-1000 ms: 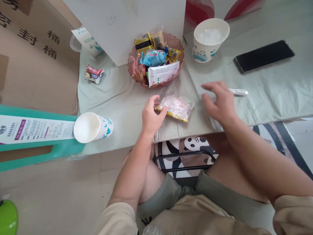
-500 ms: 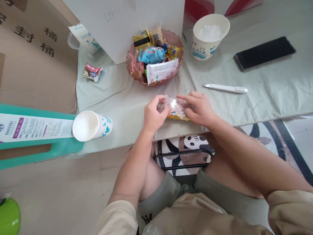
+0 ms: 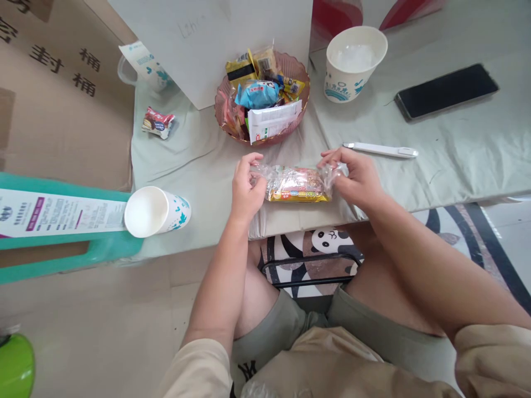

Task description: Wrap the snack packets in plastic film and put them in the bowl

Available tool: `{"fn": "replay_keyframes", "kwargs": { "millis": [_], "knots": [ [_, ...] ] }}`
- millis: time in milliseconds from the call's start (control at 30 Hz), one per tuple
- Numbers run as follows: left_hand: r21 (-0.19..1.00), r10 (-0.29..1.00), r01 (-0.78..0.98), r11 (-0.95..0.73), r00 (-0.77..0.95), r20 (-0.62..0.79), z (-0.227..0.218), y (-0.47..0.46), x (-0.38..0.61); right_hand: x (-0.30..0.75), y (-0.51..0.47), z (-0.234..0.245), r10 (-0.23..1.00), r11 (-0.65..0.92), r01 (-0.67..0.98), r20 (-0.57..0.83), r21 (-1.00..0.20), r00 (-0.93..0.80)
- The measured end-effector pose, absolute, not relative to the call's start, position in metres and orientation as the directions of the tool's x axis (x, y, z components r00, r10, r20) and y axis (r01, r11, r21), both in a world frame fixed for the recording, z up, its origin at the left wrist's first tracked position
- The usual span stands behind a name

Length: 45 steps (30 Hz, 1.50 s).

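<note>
A yellow and pink snack packet lies near the table's front edge, covered by clear plastic wrap. My left hand pinches the bunched left end of the wrap. At the other end, the thumb and fingers of my right hand grip the gathered film. Behind the packet stands a pink glass bowl heaped with wrapped snacks, among them a blue packet and a white sachet. A white utility knife rests just beyond my right hand.
A white paper cup and a black phone are at the back right. On the left lie another paper cup, tipped on its side, and a small red snack. A white box stands behind the bowl; a cardboard box is at far left.
My hands have moved apart from the middle of the packet to its two ends, drawing the plastic wrap out sideways. More of the packet now shows between them.
</note>
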<state>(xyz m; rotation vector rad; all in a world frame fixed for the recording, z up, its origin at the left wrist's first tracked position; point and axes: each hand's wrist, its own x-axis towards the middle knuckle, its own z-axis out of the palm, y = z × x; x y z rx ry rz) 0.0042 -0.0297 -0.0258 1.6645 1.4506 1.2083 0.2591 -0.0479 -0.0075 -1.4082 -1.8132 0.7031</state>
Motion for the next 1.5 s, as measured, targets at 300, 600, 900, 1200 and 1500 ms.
{"fn": "replay_keyframes", "kwargs": {
  "millis": [300, 600, 900, 1200, 1500],
  "knots": [
    [0.782, 0.952, 0.581, -0.225, -0.041, 0.305, -0.027, -0.03, -0.012, 0.298, -0.049, -0.01, 0.96, 0.262, 0.709, 0.255, -0.655, -0.119],
    [0.626, 0.904, 0.687, -0.37, 0.11, 0.414, -0.014, -0.036, -0.005, 0.284, -0.075, 0.016, 0.807, 0.382, 0.679, 0.584, -0.627, 0.085],
    [0.766, 0.911, 0.59, -0.257, -0.116, 0.395, -0.004, 0.001, -0.005, 0.242, -0.072, -0.002, 0.914, 0.394, 0.796, 0.285, -0.459, -0.288],
    [0.808, 0.926, 0.587, -0.06, -0.27, 0.265, -0.004, 0.0, -0.041, 0.251, -0.072, -0.004, 0.913, 0.353, 0.857, 0.338, -0.376, -0.227],
    [0.467, 0.819, 0.673, -0.574, 0.474, 0.324, 0.038, -0.069, 0.0, 0.257, -0.09, 0.024, 0.619, 0.774, 0.571, 0.516, -0.274, -0.592]
  ]
}}
